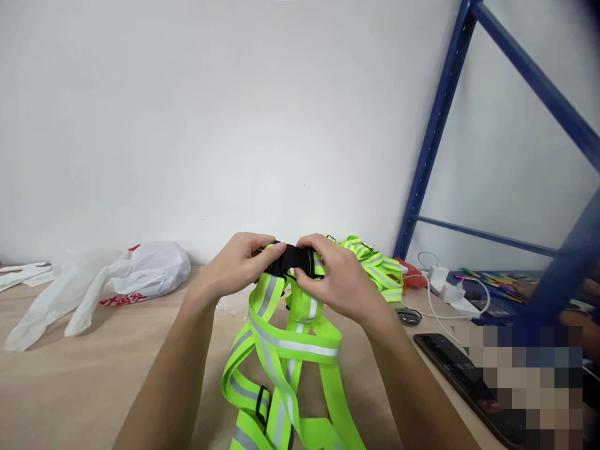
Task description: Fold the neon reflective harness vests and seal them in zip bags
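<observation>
Both hands hold a black plastic buckle (295,259) on a neon-yellow reflective harness (294,344) above the table. My left hand (244,262) pinches the buckle's left end, its thumb on top. On the right end, my right hand (340,275) grips with thumb below and fingers above. Whether the buckle's halves are fully joined I cannot tell. The harness straps, with a silver-grey stripe, hang in loops below the hands. A black strap slider (262,405) shows on the lower left loop.
Behind my right hand lies a pile of similar reflective straps (377,269). A white plastic bag (150,272) is at the left. At the right are a phone (462,381), white chargers with cables (452,294) and a blue metal rack (431,137). A pixelated patch hides the lower right.
</observation>
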Tool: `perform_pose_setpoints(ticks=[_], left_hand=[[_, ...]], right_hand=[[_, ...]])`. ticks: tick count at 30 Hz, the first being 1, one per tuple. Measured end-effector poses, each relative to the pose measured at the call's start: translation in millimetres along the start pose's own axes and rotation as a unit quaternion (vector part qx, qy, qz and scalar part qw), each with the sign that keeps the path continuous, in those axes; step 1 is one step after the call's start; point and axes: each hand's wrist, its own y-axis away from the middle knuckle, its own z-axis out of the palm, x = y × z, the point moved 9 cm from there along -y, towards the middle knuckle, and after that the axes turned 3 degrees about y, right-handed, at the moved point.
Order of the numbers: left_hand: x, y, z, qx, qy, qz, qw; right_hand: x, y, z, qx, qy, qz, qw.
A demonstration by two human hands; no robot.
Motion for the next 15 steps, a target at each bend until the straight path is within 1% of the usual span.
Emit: perform_pose_setpoints(ticks=[7, 15], left_hand=[[1, 2, -3.4, 0.007, 0.012, 0.013, 1.000], [-3, 2, -9.7, 0.023, 0.007, -0.003, 1.000]], right_hand=[[-3, 0, -5, 0.041, 0.030, -0.008, 0.999], [0, 0, 0, 0.029, 0.052, 0.009, 0.998]])
